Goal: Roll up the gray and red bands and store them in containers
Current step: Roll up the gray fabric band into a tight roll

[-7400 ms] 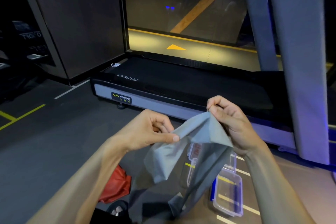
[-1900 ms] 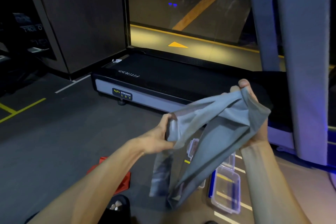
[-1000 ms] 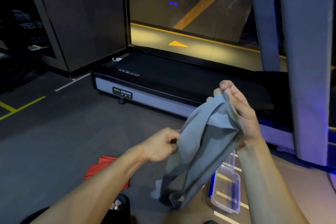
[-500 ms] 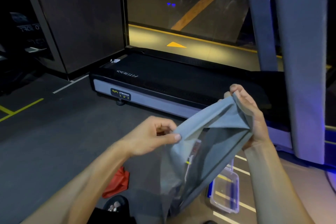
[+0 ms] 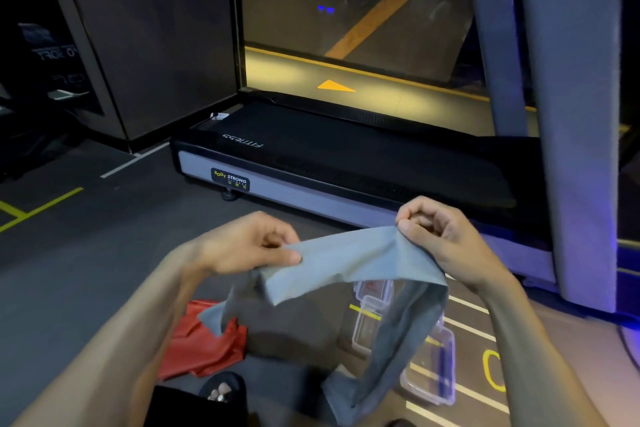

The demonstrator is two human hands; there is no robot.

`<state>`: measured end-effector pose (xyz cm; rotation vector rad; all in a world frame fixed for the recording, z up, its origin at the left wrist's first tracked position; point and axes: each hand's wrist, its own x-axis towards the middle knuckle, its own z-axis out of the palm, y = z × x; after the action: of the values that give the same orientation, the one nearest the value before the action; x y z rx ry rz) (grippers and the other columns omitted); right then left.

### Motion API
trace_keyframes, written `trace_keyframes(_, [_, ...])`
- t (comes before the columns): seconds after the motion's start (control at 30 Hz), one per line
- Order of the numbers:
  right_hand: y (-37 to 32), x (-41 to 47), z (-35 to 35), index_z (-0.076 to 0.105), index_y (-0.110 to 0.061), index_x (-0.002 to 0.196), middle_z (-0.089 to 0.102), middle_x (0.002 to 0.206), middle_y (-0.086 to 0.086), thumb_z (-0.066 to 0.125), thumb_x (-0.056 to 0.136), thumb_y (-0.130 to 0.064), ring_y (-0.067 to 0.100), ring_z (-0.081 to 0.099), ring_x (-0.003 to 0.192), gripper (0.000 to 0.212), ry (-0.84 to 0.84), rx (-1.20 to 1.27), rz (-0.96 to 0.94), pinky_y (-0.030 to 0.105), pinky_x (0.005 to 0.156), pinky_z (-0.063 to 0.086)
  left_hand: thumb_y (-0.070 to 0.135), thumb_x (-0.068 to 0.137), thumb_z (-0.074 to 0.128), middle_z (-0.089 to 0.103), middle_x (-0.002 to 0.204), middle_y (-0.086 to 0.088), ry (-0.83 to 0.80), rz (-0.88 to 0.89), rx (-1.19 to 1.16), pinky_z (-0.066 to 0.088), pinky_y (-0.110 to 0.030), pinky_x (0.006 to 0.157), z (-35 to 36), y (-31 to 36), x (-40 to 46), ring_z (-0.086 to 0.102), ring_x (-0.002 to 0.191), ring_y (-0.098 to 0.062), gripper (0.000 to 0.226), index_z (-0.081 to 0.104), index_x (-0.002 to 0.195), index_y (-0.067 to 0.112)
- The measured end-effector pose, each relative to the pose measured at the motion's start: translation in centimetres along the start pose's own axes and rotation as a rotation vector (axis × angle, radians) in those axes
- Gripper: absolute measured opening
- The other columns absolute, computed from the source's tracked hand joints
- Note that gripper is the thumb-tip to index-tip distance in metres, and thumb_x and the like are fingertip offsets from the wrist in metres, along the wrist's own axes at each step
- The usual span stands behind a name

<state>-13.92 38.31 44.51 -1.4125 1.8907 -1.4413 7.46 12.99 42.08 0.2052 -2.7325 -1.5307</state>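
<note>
Stretching between both grips, gray band (image 5: 349, 262) is pinched by left hand (image 5: 249, 246) and right hand (image 5: 440, 236).

The gray band (image 5: 346, 263) hides much of 2 clear containers (image 5: 433, 367) at lower right; the red band (image 5: 204, 347) is partly covered.

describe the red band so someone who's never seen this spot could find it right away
Start at the treadmill across the back of the view and come down over the dark floor toward the person's left forearm. The red band lies crumpled on the floor there, partly behind the hanging gray band. It is the only red thing, and no hand holds it.
</note>
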Motion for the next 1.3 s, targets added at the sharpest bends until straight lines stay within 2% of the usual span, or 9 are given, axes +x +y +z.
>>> trace_keyframes(0.13, [0.2,0.0,0.2,0.062,-0.006,0.094,0.054,0.066,-0.011,0.062,0.099,-0.014,0.005,0.043,0.063,0.01,-0.101,0.009,0.039,0.014,0.06,0.036,0.017,0.091,0.074,0.067,0.073,0.001,-0.22,-0.009,-0.532,0.046,-0.015,0.059,-1.1,0.4,-1.9,0.06,0.063,-0.006,0.01,0.072,0.082,0.017])
trace_keyframes(0.27, [0.1,0.2,0.8,0.063,-0.01,0.094,0.05,0.069,-0.004,0.064,0.099,-0.021,0.009,0.042,0.066,0.012,-0.099,0.141,0.065,0.016,0.06,0.036,0.021,0.08,0.076,0.06,0.075,-0.002,-0.206,-0.011,-0.757,0.048,-0.019,0.057,-1.0,0.5,-1.9,0.06,0.065,-0.01,0.017,0.062,0.078,0.013])
trace_keyframes(0.43, [-0.1,0.0,0.6,0.064,-0.015,0.09,0.053,0.079,0.005,0.081,0.083,-0.032,0.011,0.051,0.065,0.025,-0.081,0.606,0.111,0.02,0.059,0.044,0.023,0.076,0.07,0.052,0.075,-0.003,-0.2,-0.071,-0.682,0.043,-0.022,0.055,-0.2,0.8,-1.1,0.054,0.063,-0.012,0.014,0.058,0.075,0.016])
trace_keyframes(0.53, [-0.7,-0.2,0.6,0.062,-0.012,0.088,0.059,0.082,0.004,0.074,0.086,-0.015,0.01,0.058,0.063,0.012,-0.084,0.809,0.088,0.021,0.058,0.052,0.017,0.086,0.07,0.059,0.073,-0.002,-0.224,-0.08,-0.526,0.043,-0.019,0.055,0.1,0.6,-0.7,0.056,0.061,-0.011,0.01,0.064,0.078,0.017])
trace_keyframes(0.7, [-1.0,-0.5,0.1,0.063,-0.011,0.089,0.059,0.083,0.005,0.086,0.078,-0.023,0.011,0.06,0.065,0.028,-0.068,0.784,0.107,0.022,0.06,0.053,0.003,0.1,0.058,0.071,0.074,0.01,-0.243,-0.072,-0.356,0.046,-0.014,0.073,0.3,1.2,-1.1,0.061,0.069,0.001,0.01,0.066,0.107,0.003])
trace_keyframes(0.83, [-1.1,-0.6,0.0,0.06,-0.011,0.088,0.056,0.08,0.004,0.057,0.089,-0.009,0.01,0.056,0.061,0.004,0.0,0.77,0.083,0.02,0.056,0.051,0.017,0.093,0.072,0.06,0.066,0.004,-0.155,-0.066,-0.247,0.034,-0.021,0.063,0.9,1.3,-0.8,0.046,0.065,-0.012,0.009,0.073,0.083,0.015])
trace_keyframes(1.0, [-1.1,-0.4,-0.4,0.059,-0.011,0.092,0.056,0.083,0.004,0.084,0.08,-0.025,0.01,0.057,0.063,0.03,-0.017,0.789,0.059,0.021,0.057,0.051,0.033,0.079,0.085,0.07,0.072,-0.005,-0.032,-0.071,-0.25,0.032,-0.03,0.062,1.3,1.0,-0.4,0.049,0.071,-0.019,0.021,0.075,0.079,0.015])
trace_keyframes(1.13, [-1.0,-0.3,-0.4,0.06,-0.013,0.09,0.057,0.081,0.003,0.076,0.084,-0.019,0.009,0.056,0.062,0.019,-0.004,0.809,0.058,0.02,0.057,0.051,0.043,0.068,0.088,0.071,0.069,-0.005,0.055,-0.065,-0.24,0.027,-0.03,0.059,1.4,0.9,0.1,0.045,0.069,-0.021,0.034,0.076,0.079,0.013])
trace_keyframes(1.3, [-1.3,-0.3,-0.5,0.062,-0.014,0.09,0.058,0.08,0.001,0.091,0.072,-0.035,0.009,0.056,0.064,0.04,-0.007,0.779,0.062,0.021,0.059,0.051,0.039,0.068,0.092,0.076,0.08,-0.018,0.078,-0.079,-0.252,0.038,-0.041,0.072,1.4,1.0,0.3,0.057,0.075,-0.024,0.036,0.077,0.081,0.009])
